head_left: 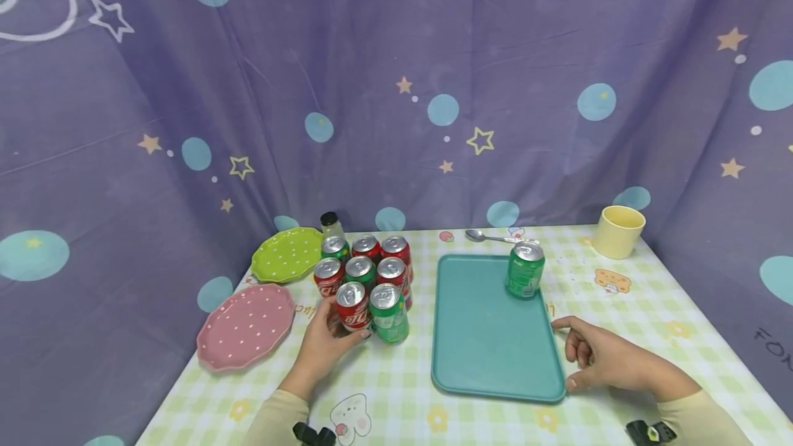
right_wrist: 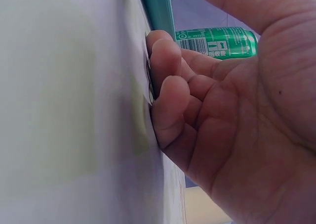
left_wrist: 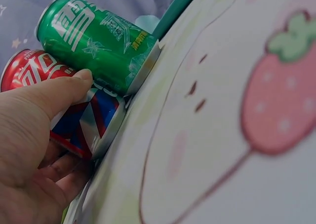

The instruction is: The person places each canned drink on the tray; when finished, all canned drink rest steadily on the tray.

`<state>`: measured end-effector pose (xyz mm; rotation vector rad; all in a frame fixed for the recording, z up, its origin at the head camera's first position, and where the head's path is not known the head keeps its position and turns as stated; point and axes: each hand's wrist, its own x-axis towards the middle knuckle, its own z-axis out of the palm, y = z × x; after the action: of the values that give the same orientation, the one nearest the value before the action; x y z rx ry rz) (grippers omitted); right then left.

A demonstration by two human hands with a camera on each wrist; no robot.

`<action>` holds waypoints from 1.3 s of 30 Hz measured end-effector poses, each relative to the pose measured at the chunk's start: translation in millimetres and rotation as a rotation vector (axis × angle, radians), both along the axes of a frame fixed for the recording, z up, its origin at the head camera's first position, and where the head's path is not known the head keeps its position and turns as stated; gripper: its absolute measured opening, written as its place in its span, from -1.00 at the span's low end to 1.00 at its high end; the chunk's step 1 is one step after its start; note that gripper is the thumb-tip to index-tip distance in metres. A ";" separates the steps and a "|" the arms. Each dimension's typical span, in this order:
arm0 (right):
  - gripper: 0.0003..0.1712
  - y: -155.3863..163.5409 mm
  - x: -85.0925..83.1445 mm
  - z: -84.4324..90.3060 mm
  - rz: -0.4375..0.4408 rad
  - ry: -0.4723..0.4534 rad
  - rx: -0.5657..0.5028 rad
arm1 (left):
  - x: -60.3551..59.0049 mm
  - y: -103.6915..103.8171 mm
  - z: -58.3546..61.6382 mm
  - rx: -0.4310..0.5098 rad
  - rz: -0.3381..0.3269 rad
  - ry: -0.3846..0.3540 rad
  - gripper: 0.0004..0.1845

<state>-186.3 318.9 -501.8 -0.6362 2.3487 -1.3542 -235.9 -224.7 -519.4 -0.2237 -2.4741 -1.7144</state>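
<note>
My left hand (head_left: 327,344) grips the front red cola can (head_left: 353,307) left of the teal tray (head_left: 489,336), my right hand (head_left: 604,360) rests loosely curled and empty at the tray's right edge, and lifting carelessly could, I judge, topple the touching green can (head_left: 389,313).

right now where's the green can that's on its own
In the head view the green can stands upright on the teal tray, at its far right corner, near the spoon.

Glossy metal cans (head_left: 365,281) stand beside a smooth matt plastic tray (head_left: 489,336) on the surface's (head_left: 650,322) printed cloth, with glossy dotted plates (head_left: 248,325) and a wrinkled cloth backdrop (head_left: 396,88).
</note>
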 end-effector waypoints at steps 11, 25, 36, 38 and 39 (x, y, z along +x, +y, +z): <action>0.11 0.5 1.4 -1.4 0.005 0.004 -0.007 | 3.7 4.9 3.1 0.005 0.043 -0.001 -0.22; 0.12 0.7 1.4 0.9 0.016 0.001 -0.019 | 4.0 6.1 5.0 0.038 0.071 0.000 -0.21; 0.11 0.5 1.1 1.3 0.006 -0.005 -0.023 | 5.3 -1.6 11.9 0.098 0.149 0.082 -0.22; 0.11 0.7 1.2 0.9 0.006 -0.006 -0.023 | 6.4 -3.3 15.4 0.091 0.167 0.095 -0.23; 0.11 0.8 1.3 0.8 0.005 -0.007 -0.022 | 7.1 -4.5 17.2 0.085 0.177 0.098 -0.24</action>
<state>-185.0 319.6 -501.0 -0.6431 2.3281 -1.3800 -228.8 -229.2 -502.2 -0.0748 -2.2717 -1.6888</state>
